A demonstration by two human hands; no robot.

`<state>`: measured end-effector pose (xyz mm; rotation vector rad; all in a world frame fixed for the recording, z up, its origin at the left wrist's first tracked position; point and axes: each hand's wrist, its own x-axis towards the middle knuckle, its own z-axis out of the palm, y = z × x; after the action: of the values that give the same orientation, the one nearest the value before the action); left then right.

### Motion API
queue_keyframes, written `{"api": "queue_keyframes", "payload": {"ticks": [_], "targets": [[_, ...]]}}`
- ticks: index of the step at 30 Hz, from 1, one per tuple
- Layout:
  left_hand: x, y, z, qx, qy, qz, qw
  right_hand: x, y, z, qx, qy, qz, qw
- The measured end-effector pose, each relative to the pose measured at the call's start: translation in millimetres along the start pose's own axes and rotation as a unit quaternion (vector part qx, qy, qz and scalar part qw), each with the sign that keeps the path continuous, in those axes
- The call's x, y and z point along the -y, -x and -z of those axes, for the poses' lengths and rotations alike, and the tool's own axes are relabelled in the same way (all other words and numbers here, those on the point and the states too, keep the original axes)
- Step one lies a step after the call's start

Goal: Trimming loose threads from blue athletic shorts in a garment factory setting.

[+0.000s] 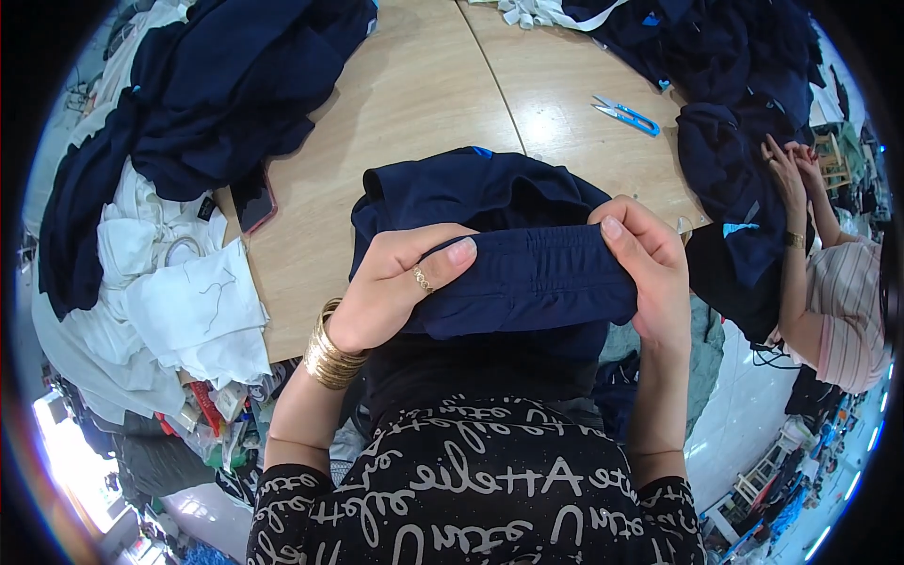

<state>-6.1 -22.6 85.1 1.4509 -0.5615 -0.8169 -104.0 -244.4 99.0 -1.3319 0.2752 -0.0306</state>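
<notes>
At the centre of the frame, I hold a navy garment [527,278] stretched between both hands above the near edge of the wooden tabletop [424,104]. My left hand [391,287], with a gold ring on one finger and a stack of gold bangles [330,356] at the wrist, has its grip closed on the garment's left end, thumb laid flat across the top of the fold. My right hand [654,273] has its grip closed on the right end, thumb pressed on the upper edge and fingers wrapped beneath. The rest of the garment bunches up behind my hands and rests on the tabletop.

In the upper left of the frame, a heap of dark blue cloth [217,85] spills over the tabletop, with white cloth [179,282] piled below it at the left edge. A dark phone [252,200] lies just beside that heap. In the upper right, blue-handled thread snips [626,115] lie on bare wood, well apart from my hands. Further right, another person in a striped pink sleeve [847,311] has both hands [791,169] on a second pile of navy cloth [744,122].
</notes>
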Motion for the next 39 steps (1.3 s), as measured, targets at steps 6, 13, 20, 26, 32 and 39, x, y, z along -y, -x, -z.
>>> {"api": "queue_keyframes", "payload": {"ticks": [6,13,20,26,32,39], "targets": [[-0.4,3.5,-2.2,-0.018,0.041,-0.001,0.999,0.5,3.5,0.1,-0.003,-0.012,0.001,1.0],[-2.0,7.9,-3.0,-0.018,0.046,-0.009,0.999,-1.2,4.6,0.4,0.002,-0.009,0.012,1.0],[0.0,9.8,-2.1,-0.015,0.112,0.01,0.994,0.0,6.7,0.1,0.001,-0.016,0.001,1.0],[-1.9,10.6,-5.3,-0.03,0.119,0.022,0.992,1.9,8.9,0.9,-0.006,-0.009,0.006,1.0],[-4.6,10.2,-6.8,-0.015,0.094,0.017,0.995,2.2,11.6,3.3,-0.002,-0.01,0.009,1.0],[-3.4,12.7,-9.0,-0.029,0.07,0.01,0.997,4.1,14.6,2.1,-0.002,-0.005,0.014,1.0]]}}
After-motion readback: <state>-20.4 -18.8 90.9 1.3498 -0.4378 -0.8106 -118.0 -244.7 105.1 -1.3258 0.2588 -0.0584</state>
